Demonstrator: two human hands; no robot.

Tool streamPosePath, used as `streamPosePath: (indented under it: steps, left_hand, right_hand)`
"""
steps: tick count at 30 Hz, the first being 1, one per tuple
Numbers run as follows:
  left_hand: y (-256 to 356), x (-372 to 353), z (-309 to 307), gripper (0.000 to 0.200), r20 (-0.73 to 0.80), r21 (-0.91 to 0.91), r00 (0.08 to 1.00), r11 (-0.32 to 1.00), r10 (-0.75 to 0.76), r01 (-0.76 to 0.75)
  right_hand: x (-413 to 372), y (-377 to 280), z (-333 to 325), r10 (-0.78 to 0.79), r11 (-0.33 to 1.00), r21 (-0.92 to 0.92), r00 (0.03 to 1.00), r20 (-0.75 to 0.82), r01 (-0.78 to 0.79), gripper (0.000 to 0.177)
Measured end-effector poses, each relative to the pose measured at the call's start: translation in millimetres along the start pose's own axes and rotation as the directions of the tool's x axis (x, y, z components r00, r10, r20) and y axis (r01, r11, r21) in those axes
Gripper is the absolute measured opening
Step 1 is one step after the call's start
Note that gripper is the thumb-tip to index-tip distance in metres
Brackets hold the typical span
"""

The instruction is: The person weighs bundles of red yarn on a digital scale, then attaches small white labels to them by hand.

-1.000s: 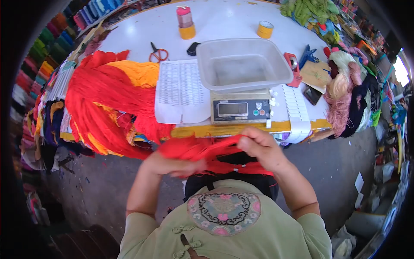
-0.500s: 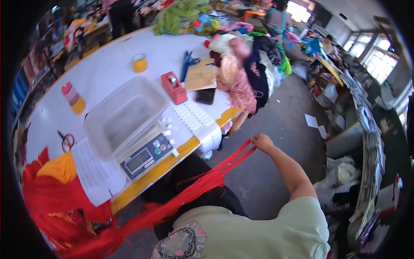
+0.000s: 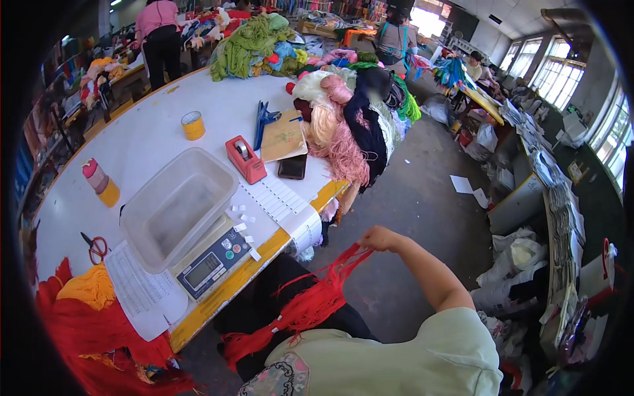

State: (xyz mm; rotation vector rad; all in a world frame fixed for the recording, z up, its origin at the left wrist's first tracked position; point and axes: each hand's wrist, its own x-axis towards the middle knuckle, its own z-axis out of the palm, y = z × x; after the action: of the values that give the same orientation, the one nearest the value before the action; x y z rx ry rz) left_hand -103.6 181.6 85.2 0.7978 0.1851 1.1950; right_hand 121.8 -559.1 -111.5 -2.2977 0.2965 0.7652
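Note:
My right hand point(image 3: 378, 238) is stretched out to the right over the floor and pinches one end of a bundle of red yarn point(image 3: 305, 307). The strands sag from it down to my lap. My left hand is not in view. A large heap of red and orange yarn point(image 3: 92, 330) hangs over the table's near left edge. A digital scale point(image 3: 212, 259) with a clear plastic tub point(image 3: 173, 206) on top stands at the table's front edge.
On the white table point(image 3: 152, 132) lie printed sheets point(image 3: 135, 294), red scissors point(image 3: 96, 246), a red tape dispenser point(image 3: 245, 158), a phone point(image 3: 292, 167), a yellow tape roll point(image 3: 193, 125) and yarn heaps point(image 3: 343, 129). Other people stand at the back. Bags and papers line the floor at right.
My head has turned right, so the table has slid left in view. My right hand drew the red yarn out sideways; the strands now hang slacker. The left hand has left the view.

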Motion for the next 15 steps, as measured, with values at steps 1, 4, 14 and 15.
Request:
streamPosePath:
  steps: [1,4,14,15]
  left_hand:
    - [-8,-10,11,0.019,0.011,-0.037,0.999,0.999,-0.034,0.034]
    - [-45,-39,44,0.015,-0.002,0.071,0.990,0.987,-0.143,0.143]
    - [-250,-69,-43,0.022,0.019,0.478,0.838,0.742,-0.545,0.471]
    - [-265,-71,-56,0.023,0.121,0.571,0.816,0.712,-0.565,0.408]
  right_hand:
    - [-19,-28,-1,-0.005,0.990,0.140,0.989,0.144,-0.016,0.032]
    - [-69,-96,-1,-0.233,0.959,0.248,0.873,0.429,0.135,0.031]
    - [-184,-277,-16,-0.938,0.332,0.790,0.267,0.220,0.515,0.022]
    - [-187,-295,-17,-0.969,0.216,0.816,0.221,0.112,0.535,0.023]
